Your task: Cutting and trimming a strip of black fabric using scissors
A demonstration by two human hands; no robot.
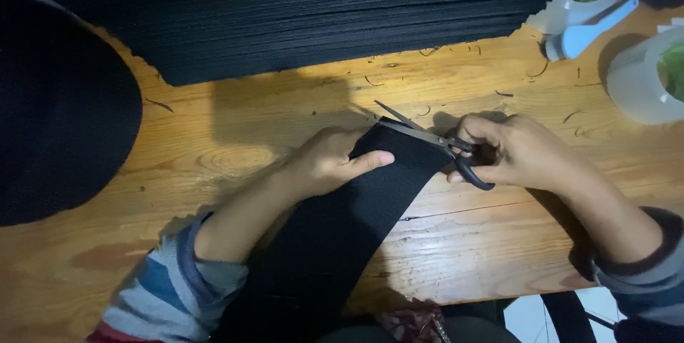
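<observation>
From the head camera, the left hand (pixel 329 163) is pressing down on a wide black strap (pixel 356 208) that is running from the near edge of the wooden table (pixel 456 250) up toward its middle. The fingers are curling over the strap's left edge while the thumb (pixel 370 161) is lying flat across the black cloth, pinning it against the wood. The strap's cut end is sitting just beyond the thumb tip, between the two hands.

The right hand (pixel 516 152) is gripping a pair of black-handled scissors (pixel 434 140), with its fingers closed through and around the handle loops. The blades are lying along the strap's far end, touching it, and they are showing almost no gap (whether any cloth is caught between them, I cannot tell).

A thick stack of black material (pixel 335 15) is filling the table's far edge, and a dark rounded piece of cloth (pixel 57 115) is covering the far left corner. Two white tape rolls (pixel 641 79) are sitting at the far right corner, well apart from the hands. Short thread scraps (pixel 427 51) are lying scattered on the wood near the stack.
</observation>
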